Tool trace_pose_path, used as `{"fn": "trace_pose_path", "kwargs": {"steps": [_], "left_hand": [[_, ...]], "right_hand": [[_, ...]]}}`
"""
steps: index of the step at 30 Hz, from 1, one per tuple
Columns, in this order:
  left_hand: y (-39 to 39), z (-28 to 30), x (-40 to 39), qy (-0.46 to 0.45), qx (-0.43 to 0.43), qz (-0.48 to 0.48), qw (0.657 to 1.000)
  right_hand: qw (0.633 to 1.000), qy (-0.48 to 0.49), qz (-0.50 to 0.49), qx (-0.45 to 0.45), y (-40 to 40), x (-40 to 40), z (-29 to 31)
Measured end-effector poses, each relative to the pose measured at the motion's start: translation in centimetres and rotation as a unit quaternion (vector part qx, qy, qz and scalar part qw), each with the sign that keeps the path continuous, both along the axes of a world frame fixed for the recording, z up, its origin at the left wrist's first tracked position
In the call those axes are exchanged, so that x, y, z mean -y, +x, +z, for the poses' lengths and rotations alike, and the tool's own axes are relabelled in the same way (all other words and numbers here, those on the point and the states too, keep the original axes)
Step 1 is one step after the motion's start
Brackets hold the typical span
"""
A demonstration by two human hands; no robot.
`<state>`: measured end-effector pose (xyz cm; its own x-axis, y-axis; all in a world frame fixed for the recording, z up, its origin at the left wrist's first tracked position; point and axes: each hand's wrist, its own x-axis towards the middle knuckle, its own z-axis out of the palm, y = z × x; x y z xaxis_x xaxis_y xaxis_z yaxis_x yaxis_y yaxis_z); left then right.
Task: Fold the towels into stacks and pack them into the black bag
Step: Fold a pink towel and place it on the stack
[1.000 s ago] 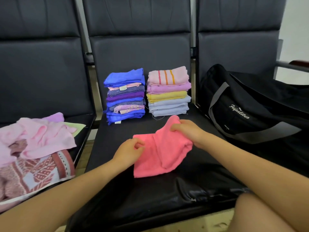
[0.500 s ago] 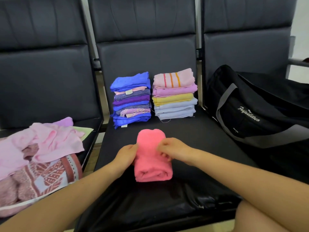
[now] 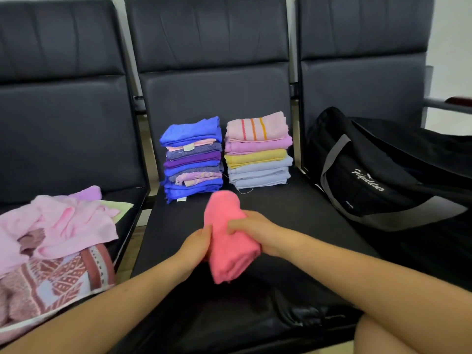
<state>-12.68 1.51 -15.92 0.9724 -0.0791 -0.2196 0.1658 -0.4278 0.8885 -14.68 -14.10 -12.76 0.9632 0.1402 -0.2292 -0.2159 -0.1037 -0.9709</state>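
Two folded stacks, blue (image 3: pixel 192 159) and pastel (image 3: pixel 258 150), done at middle seat (image 3: pixel 293 213) back. Left hand (image 3: pixel 196 245), right hand (image 3: pixel 251 232) grasp folded pink towel (image 3: pixel 226 241) above seat. Unfolded pile (image 3: pixel 56 238) remains; black bag (image 3: pixel 378 175) apparently unpacked.

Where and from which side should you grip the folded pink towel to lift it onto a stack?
Grip the pink towel across its narrow middle, from both long sides, as the left hand and right hand do. It is a soft, long bundle, so squeezing the layers together probably stops it unfolding.
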Motion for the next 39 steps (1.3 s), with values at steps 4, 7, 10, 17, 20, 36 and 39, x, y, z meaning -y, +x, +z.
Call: {"fn": "trace_pose_path", "kwargs": {"steps": [4,7,10,17,20,36,39], "left_hand": [[-1.2,3.1,-0.4,-0.406,-0.167,0.000,0.899],[0.1,4.2,-1.0,-0.439,-0.123,0.060,0.888],[2.9,3.8,-2.0,-0.437,-0.052,0.156,0.884],[6.6,2.5,-3.5,-0.371,0.098,0.256,0.887],[7.9,2.9,-4.4,-0.219,0.171,0.265,0.923],[15.0,0.3,-5.3,0.236,0.255,0.138,0.927],[14.6,0.5,-5.6,0.228,0.248,0.121,0.934]], "right_hand": [[0.985,0.157,0.045,-0.051,0.4,0.9,2.9],[0.973,0.191,0.071,-0.107,1.3,1.3,3.6],[0.973,0.184,0.040,-0.132,2.3,0.9,2.8],[0.977,0.181,-0.065,-0.089,6.8,-0.7,0.8],[0.983,0.053,-0.174,0.016,11.4,-1.4,0.5],[0.928,-0.308,-0.137,0.160,20.4,-3.1,-2.2],[0.931,-0.306,-0.129,0.149,19.9,-3.1,-1.6]]}}
